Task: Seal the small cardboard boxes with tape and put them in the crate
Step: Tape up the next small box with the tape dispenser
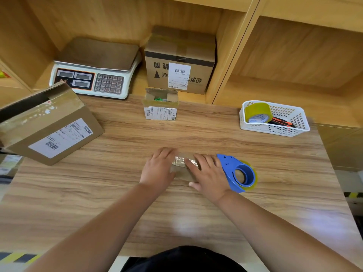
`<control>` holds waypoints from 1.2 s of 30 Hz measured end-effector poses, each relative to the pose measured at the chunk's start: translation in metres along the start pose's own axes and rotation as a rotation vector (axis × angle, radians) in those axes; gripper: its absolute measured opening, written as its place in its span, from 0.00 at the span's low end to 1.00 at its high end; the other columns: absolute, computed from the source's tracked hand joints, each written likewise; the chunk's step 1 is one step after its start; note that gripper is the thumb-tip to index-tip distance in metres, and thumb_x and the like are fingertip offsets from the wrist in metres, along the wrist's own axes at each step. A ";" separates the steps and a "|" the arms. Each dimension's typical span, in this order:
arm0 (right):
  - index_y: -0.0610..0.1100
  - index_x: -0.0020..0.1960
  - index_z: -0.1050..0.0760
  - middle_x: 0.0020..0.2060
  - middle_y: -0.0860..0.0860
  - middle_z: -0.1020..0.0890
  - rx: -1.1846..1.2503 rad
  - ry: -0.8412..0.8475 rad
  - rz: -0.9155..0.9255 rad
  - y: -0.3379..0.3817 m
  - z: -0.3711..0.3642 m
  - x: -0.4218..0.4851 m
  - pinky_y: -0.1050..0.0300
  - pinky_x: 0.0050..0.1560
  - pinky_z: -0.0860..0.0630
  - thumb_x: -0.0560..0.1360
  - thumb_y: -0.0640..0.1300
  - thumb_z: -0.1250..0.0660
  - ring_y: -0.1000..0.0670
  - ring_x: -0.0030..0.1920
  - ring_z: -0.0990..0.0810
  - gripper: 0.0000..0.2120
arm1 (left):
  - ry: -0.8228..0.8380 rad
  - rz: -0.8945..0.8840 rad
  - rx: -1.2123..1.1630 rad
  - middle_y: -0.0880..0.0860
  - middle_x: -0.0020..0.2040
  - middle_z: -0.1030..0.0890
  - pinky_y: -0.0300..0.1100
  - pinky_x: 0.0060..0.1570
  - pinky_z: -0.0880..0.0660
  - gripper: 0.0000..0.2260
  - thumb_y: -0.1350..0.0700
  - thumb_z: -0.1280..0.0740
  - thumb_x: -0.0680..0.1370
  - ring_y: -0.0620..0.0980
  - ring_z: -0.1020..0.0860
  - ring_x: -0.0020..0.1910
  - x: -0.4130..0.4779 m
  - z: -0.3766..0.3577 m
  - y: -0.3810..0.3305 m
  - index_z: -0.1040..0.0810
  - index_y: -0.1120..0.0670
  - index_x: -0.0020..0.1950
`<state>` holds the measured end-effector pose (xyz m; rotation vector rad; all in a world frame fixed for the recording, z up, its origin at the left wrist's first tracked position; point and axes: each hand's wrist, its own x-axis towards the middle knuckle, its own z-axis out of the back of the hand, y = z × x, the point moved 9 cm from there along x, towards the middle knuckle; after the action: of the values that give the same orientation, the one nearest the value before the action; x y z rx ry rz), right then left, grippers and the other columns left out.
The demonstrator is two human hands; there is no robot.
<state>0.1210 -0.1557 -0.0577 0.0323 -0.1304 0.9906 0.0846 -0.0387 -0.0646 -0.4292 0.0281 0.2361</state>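
A small brown cardboard box (181,169), its top crossed by glossy clear tape, is noted near the middle of the wood-grain bench (176,134). It is pressed from above by the left hand (159,169) and the right hand (208,173). Each grip is laid flat with fingers extended. A blue plastic tape dispenser (237,172) lies just beside the right hand.
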 end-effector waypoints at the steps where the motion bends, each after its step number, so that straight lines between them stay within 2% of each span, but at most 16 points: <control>1: 0.47 0.64 0.33 0.55 0.46 0.23 0.014 -0.013 -0.001 -0.001 0.001 -0.004 0.49 0.58 0.35 0.58 0.62 0.25 0.45 0.52 0.27 0.41 | -0.005 -0.016 0.033 0.46 0.72 0.36 0.42 0.68 0.41 0.32 0.51 0.31 0.74 0.48 0.41 0.72 -0.002 0.000 -0.001 0.40 0.49 0.76; 4: 0.44 0.65 0.33 0.56 0.49 0.24 0.133 0.006 -0.058 -0.006 0.000 -0.009 0.50 0.56 0.29 0.71 0.63 0.40 0.48 0.53 0.30 0.30 | -0.009 -0.035 0.119 0.52 0.65 0.29 0.47 0.62 0.32 0.31 0.49 0.25 0.69 0.54 0.30 0.64 -0.010 -0.004 -0.002 0.30 0.52 0.69; 6: 0.44 0.64 0.29 0.56 0.49 0.23 0.300 0.019 -0.166 -0.016 0.001 -0.009 0.48 0.57 0.28 0.73 0.60 0.43 0.47 0.55 0.29 0.26 | -0.059 -0.039 0.158 0.53 0.58 0.24 0.48 0.54 0.26 0.32 0.48 0.20 0.61 0.55 0.24 0.56 -0.013 -0.004 0.000 0.24 0.53 0.63; 8: 0.44 0.64 0.27 0.59 0.50 0.23 0.381 0.052 -0.268 -0.025 -0.002 -0.009 0.50 0.62 0.33 0.74 0.59 0.45 0.46 0.59 0.28 0.25 | -0.064 -0.048 0.164 0.54 0.57 0.25 0.48 0.54 0.26 0.32 0.47 0.21 0.62 0.55 0.24 0.56 -0.013 -0.004 -0.001 0.24 0.53 0.63; 10: 0.46 0.65 0.27 0.61 0.51 0.25 0.384 0.094 -0.289 -0.027 -0.006 -0.008 0.53 0.64 0.38 0.75 0.56 0.41 0.46 0.61 0.30 0.22 | -0.053 -0.046 0.137 0.53 0.60 0.26 0.48 0.58 0.28 0.31 0.48 0.23 0.66 0.55 0.26 0.59 -0.011 -0.002 -0.002 0.26 0.52 0.66; 11: 0.46 0.64 0.27 0.60 0.51 0.24 0.373 0.097 -0.286 -0.027 -0.006 -0.007 0.54 0.64 0.38 0.75 0.54 0.37 0.47 0.61 0.30 0.21 | -0.064 -0.045 0.139 0.52 0.58 0.25 0.48 0.56 0.27 0.30 0.48 0.22 0.65 0.55 0.26 0.57 -0.011 0.000 -0.001 0.25 0.52 0.65; 15: 0.45 0.59 0.23 0.53 0.49 0.22 0.336 0.081 -0.335 -0.025 -0.006 -0.004 0.50 0.57 0.35 0.72 0.52 0.31 0.44 0.54 0.26 0.18 | -0.150 -0.057 0.155 0.53 0.50 0.22 0.47 0.42 0.22 0.33 0.50 0.17 0.56 0.54 0.22 0.46 -0.013 0.007 0.002 0.21 0.52 0.58; 17: 0.44 0.56 0.22 0.49 0.49 0.21 0.317 0.053 -0.357 -0.023 -0.004 -0.001 0.50 0.54 0.34 0.70 0.53 0.29 0.44 0.51 0.25 0.18 | -0.212 -0.045 0.117 0.55 0.49 0.23 0.47 0.39 0.22 0.35 0.53 0.17 0.55 0.56 0.21 0.44 -0.015 0.013 0.002 0.25 0.55 0.59; 19: 0.45 0.56 0.22 0.48 0.49 0.21 0.305 0.069 -0.382 -0.020 -0.004 0.003 0.51 0.54 0.36 0.72 0.55 0.31 0.45 0.51 0.25 0.18 | -0.240 -0.083 0.092 0.57 0.46 0.23 0.45 0.33 0.23 0.33 0.59 0.18 0.54 0.56 0.21 0.39 -0.018 0.013 -0.003 0.29 0.56 0.55; 21: 0.47 0.59 0.24 0.51 0.51 0.22 0.318 0.115 -0.420 -0.019 -0.008 0.005 0.53 0.56 0.37 0.74 0.57 0.34 0.47 0.53 0.26 0.18 | -0.245 -0.169 0.080 0.55 0.43 0.22 0.42 0.29 0.24 0.30 0.65 0.20 0.54 0.55 0.21 0.35 -0.021 0.008 -0.012 0.27 0.57 0.52; 22: 0.48 0.60 0.25 0.52 0.52 0.23 0.331 0.132 -0.446 -0.020 -0.010 0.005 0.53 0.57 0.38 0.75 0.58 0.36 0.47 0.54 0.27 0.19 | -0.242 -0.213 0.073 0.55 0.44 0.22 0.42 0.31 0.23 0.29 0.67 0.21 0.53 0.54 0.20 0.38 -0.023 0.003 -0.014 0.24 0.57 0.52; 24: 0.48 0.60 0.26 0.52 0.52 0.22 0.356 0.159 -0.503 -0.024 -0.013 0.004 0.53 0.57 0.37 0.76 0.59 0.38 0.48 0.55 0.27 0.18 | -0.223 -0.288 0.060 0.54 0.53 0.22 0.44 0.41 0.20 0.31 0.69 0.23 0.55 0.53 0.21 0.50 -0.030 -0.008 -0.015 0.23 0.57 0.57; 27: 0.48 0.59 0.26 0.49 0.51 0.22 0.396 0.201 -0.562 -0.028 -0.019 0.000 0.53 0.56 0.36 0.77 0.58 0.39 0.48 0.53 0.26 0.18 | -0.150 -0.321 0.091 0.53 0.66 0.28 0.45 0.54 0.24 0.41 0.69 0.25 0.57 0.50 0.32 0.63 -0.036 -0.023 -0.011 0.31 0.54 0.68; 29: 0.48 0.58 0.25 0.48 0.51 0.22 0.443 0.223 -0.581 -0.028 -0.021 -0.001 0.53 0.55 0.36 0.77 0.56 0.39 0.48 0.51 0.25 0.15 | -0.122 -0.329 0.112 0.52 0.68 0.27 0.45 0.55 0.24 0.42 0.65 0.22 0.57 0.50 0.33 0.64 -0.034 -0.024 -0.012 0.31 0.53 0.69; 33: 0.50 0.53 0.23 0.45 0.54 0.20 0.671 0.315 -0.735 -0.034 -0.033 -0.006 0.49 0.59 0.31 0.78 0.52 0.41 0.49 0.50 0.23 0.11 | -0.089 -0.375 0.188 0.49 0.59 0.19 0.44 0.51 0.22 0.35 0.48 0.18 0.54 0.50 0.25 0.58 -0.023 -0.019 -0.021 0.19 0.52 0.59; 36: 0.52 0.53 0.22 0.46 0.56 0.20 0.813 0.337 -0.853 -0.040 -0.036 -0.009 0.47 0.61 0.30 0.79 0.51 0.43 0.49 0.53 0.23 0.11 | -0.113 -0.370 0.223 0.48 0.56 0.18 0.45 0.53 0.23 0.31 0.45 0.18 0.55 0.51 0.21 0.56 -0.013 -0.013 -0.021 0.17 0.51 0.56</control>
<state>0.1530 -0.1824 -0.0935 0.6126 0.5668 0.1311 0.0766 -0.0653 -0.0673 -0.1923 -0.1343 -0.1079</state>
